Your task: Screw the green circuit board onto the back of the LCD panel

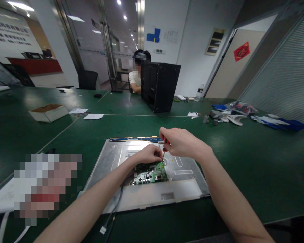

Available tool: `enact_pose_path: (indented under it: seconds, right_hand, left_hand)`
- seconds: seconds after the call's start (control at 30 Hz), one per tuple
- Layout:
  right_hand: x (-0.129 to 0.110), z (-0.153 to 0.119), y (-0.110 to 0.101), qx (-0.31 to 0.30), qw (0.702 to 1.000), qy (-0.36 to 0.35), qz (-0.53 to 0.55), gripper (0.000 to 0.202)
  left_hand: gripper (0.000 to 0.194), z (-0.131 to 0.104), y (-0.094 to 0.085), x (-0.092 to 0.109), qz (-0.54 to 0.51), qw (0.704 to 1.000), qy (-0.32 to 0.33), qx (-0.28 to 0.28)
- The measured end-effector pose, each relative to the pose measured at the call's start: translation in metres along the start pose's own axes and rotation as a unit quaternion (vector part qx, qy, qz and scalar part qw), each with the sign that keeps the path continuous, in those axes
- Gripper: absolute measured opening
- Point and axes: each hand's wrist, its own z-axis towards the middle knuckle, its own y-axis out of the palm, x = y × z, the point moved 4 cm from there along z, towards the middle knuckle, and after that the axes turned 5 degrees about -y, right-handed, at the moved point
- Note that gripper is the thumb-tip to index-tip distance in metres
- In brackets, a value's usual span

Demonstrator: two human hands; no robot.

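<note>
My right hand (178, 141) is wrapped round a red and black screwdriver (165, 145), its shaft pointing down to the upper edge of a green circuit board (152, 174). Close beside the tip, my left hand (149, 154) has its fingers curled and pinched over the board; what they grip, if anything, is hidden. The board sits on the metal back of a flat display panel (190, 172) that lies on the table. A narrow blue circuit strip (134, 139) runs along the panel's far edge. Dark cables (118, 202) hang off its near left side.
The green table (243, 162) holds a tall black computer case (159, 86), with a person (135, 79) seated behind it. A cardboard box (49, 113) and papers (93, 116) lie left. Bagged parts and gloves (234, 118) lie right. A blurred-out object (45, 185) is near left.
</note>
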Motion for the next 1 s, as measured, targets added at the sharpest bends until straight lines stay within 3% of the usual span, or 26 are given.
enact_pose_path:
  seconds: [0.2, 0.67, 1.0]
  right_hand:
    - [0.0010, 0.0047, 0.0011, 0.025, 0.998, 0.035, -0.054, 0.017]
    - [0.0020, 0.0050, 0.0021, 0.042, 0.995, 0.049, -0.070, 0.021]
    - [0.0012, 0.0029, 0.0007, 0.015, 1.000, -0.002, -0.008, 0.016]
  left_hand:
    - [0.009, -0.0007, -0.0006, 0.0023, -0.001, 1.000, -0.006, -0.004]
    - [0.009, -0.0006, -0.0009, 0.0031, -0.002, 1.000, -0.004, -0.005]
    - [0.008, -0.0010, -0.0001, 0.0016, -0.009, 1.000, -0.013, -0.011]
